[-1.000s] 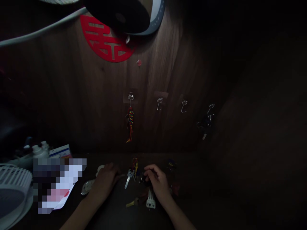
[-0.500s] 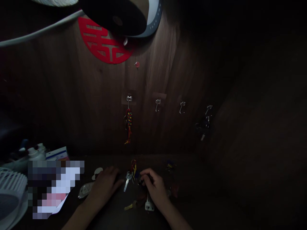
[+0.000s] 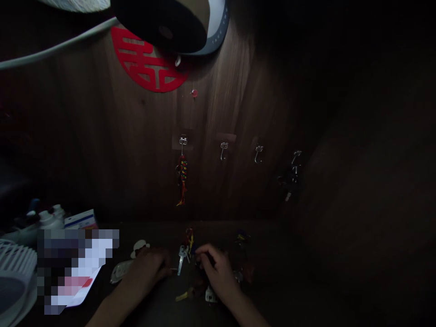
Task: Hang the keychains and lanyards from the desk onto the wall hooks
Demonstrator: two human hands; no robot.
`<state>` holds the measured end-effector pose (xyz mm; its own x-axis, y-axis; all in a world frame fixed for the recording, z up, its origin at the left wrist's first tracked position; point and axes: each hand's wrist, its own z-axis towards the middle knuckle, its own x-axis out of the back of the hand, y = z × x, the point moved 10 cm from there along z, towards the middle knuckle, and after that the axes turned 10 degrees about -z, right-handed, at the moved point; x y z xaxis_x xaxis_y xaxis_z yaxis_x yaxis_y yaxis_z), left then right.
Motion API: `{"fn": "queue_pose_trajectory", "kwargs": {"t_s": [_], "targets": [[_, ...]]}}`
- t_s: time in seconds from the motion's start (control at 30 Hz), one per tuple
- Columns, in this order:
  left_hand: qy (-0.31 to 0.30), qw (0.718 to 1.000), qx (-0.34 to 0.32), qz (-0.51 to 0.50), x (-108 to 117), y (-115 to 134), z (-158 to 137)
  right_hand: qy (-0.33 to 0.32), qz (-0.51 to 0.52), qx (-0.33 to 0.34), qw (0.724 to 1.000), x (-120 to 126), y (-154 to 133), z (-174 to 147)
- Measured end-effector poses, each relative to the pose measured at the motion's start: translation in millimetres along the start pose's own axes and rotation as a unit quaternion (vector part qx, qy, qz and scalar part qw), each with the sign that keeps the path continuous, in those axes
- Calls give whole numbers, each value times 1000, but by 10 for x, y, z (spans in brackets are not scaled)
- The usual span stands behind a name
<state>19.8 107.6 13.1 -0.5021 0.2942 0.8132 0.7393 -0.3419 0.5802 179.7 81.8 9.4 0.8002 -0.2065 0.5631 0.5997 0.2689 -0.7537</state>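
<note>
In the dim light my left hand (image 3: 151, 268) is closed, thumb against fingers. A thin pale tip shows at its fingertips, too small to name. Just right of it lies a silver key (image 3: 181, 260) with a red and yellow cord (image 3: 190, 238). My right hand (image 3: 220, 270) curls its thumb and index finger together beside the cord; what they hold is dark and hidden. Below the right hand are a broad-headed key (image 3: 211, 295) and a brass key (image 3: 182, 296). Reddish-brown pieces (image 3: 249, 272) lie to its right.
Metal hooks (image 3: 224, 152) line the wooden back panel; a beaded tassel keychain (image 3: 183, 175) hangs on the left one, dark keys (image 3: 292, 177) on the right. A pale oval object (image 3: 121, 271), bottles (image 3: 51, 221) and a white basket (image 3: 17, 254) stand left. A blue-yellow item (image 3: 242, 236) lies behind.
My left hand has closed its fingers and thumb and moved slightly right, near the silver key's tip. My right hand has shifted slightly, its fingertips nearer the cord.
</note>
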Motion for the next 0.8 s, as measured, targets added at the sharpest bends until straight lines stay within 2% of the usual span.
{"fn": "queue_pose_trajectory", "kwargs": {"t_s": [0.1, 0.23, 0.33, 0.4, 0.6, 0.8], "targets": [[7, 994, 7, -110, -31, 27, 16, -5, -6, 4, 1000, -6, -12, -7], [12, 966, -24, -256, -114, 157, 44, -30, 14, 13, 999, -50, -76, -31], [10, 955, -50, -291, -159, 246, 46, -50, 39, 15, 998, -105, -119, -49], [3, 948, -52, -313, -192, 262, 47, -52, 56, -8, 997, -129, -79, -47], [4, 905, -50, -423, -259, 184, 100, 19, 170, -90, 981, -25, 118, -4], [69, 896, -23, -439, -127, 59, 129, -1, 203, -77, 976, -45, 71, -10]]}}
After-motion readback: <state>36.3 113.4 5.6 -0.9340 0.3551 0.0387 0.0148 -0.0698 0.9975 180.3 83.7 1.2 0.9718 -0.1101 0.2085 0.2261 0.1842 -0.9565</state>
